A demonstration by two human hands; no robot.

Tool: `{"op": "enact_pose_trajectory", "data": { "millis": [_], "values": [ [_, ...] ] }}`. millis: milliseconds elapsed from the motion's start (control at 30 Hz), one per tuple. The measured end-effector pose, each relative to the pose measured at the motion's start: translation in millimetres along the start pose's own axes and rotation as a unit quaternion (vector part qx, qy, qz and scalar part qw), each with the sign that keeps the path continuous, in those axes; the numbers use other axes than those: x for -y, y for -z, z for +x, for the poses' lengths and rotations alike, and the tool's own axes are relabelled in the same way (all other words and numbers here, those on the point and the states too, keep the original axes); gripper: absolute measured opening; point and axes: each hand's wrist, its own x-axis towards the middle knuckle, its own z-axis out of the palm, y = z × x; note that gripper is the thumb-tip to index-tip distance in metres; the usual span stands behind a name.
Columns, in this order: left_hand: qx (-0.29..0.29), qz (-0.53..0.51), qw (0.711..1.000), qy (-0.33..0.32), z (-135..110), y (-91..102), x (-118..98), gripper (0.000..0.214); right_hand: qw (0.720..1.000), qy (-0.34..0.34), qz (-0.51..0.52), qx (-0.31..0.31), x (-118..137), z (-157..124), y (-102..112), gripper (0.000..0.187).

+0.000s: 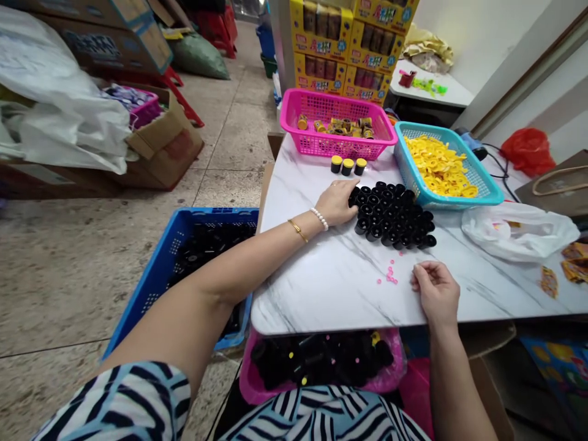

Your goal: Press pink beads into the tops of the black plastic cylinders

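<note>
A cluster of small black cups [390, 214] stands packed together on the white marbled table [303, 288], open ends up. At its left edge is my left hand [337, 202], thumb and fingers on either side of an outermost cup. My right hand [438, 291] rests near the table's front, fingers curled and pinched; whatever is between the fingertips is hidden. Left of it lie several tiny pink rings [390, 275]. Three black cups with yellow tops [348, 166] stand in a row behind the cluster.
A pink basket [340, 150] holds yellow-and-black pieces; a turquoise basket [459, 199] holds yellow rings [432, 162]. A white plastic bag [519, 236] lies at right. A blue crate [147, 294] stands left on the floor. A pink tub [250, 386] of black parts sits below the table's front edge.
</note>
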Motion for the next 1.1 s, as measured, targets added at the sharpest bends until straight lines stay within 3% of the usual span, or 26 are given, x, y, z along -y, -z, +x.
{"op": "enact_pose_trajectory", "data": {
  "millis": [100, 267, 400, 600, 767, 833, 1000, 1100],
  "values": [
    [0.014, 0.005, 1.000, 0.027, -2.6, 2.9, 2.7, 0.055, 1.000, 0.003, -0.015, -0.006, 2.9, -0.5, -0.4, 0.024],
    [0.003, 0.012, 0.995, 0.096, -36.1, 21.4, 17.8, 0.026, 0.999, 0.008, -0.031, -0.013, 6.9, -1.1, -1.3, 0.024],
    [-0.031, 0.016, 0.992, 0.122, -51.4, 34.7, 24.5, 0.037, 0.998, 0.028, -0.055, 0.000, 4.6, -0.4, -0.9, 0.024],
    [-0.012, 0.048, 0.996, 0.068, -48.2, 41.1, 14.0, 0.020, 0.997, 0.035, -0.075, -0.006, -0.4, 0.6, -1.8, 0.025],
    [-0.019, 0.049, 0.998, 0.021, -63.7, 64.8, -10.9, 0.025, 0.994, 0.042, -0.101, -0.003, -0.8, -1.0, -0.8, 0.026],
    [0.017, 0.096, 0.995, 0.000, -61.4, 71.2, -26.0, 0.029, 0.992, 0.049, -0.117, 0.000, -1.6, -0.8, -0.2, 0.025],
    [0.212, 0.197, 0.957, 0.023, -30.8, 61.3, -54.9, 0.028, 0.990, 0.059, -0.127, -0.008, -1.2, 0.8, -2.7, 0.023],
    [0.212, 0.213, 0.953, 0.040, -33.4, 59.5, -58.3, 0.020, 0.994, 0.057, -0.093, -0.022, 3.4, 1.7, -2.1, 0.022]
  ]
}}
